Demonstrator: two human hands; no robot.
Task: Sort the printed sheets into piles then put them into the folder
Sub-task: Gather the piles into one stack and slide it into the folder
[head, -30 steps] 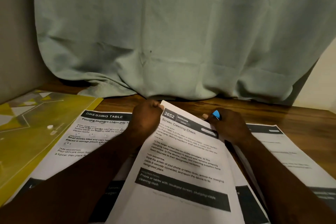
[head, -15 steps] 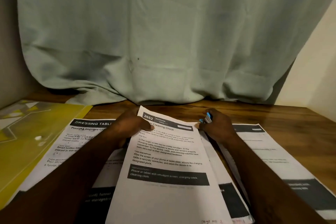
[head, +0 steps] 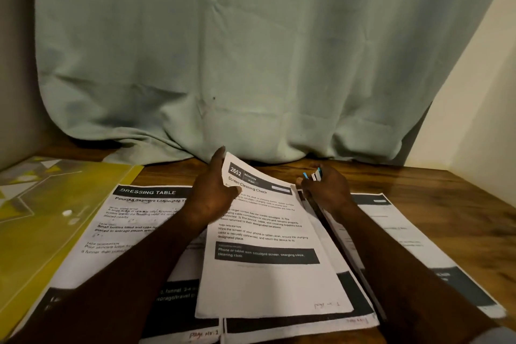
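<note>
wooden table (head: 424,180) — green curtain (head: 251,64) behind | left hand (head: 209,200) pinches top sheet (head: 275,279) | right hand (head: 331,190) grips blue-white object (head: 314,176)

White printed sheets (head: 268,276) overlap in loose piles; yellow folder (head: 55,220) lies flat, left.

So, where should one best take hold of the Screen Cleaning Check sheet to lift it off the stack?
At its top left corner, from the left. That corner of the Screen Cleaning Check sheet curls up off the stack, where the left hand pinches it; the rest lies flat. The right hand, holding small blue and white things, crowds the right side.
</note>
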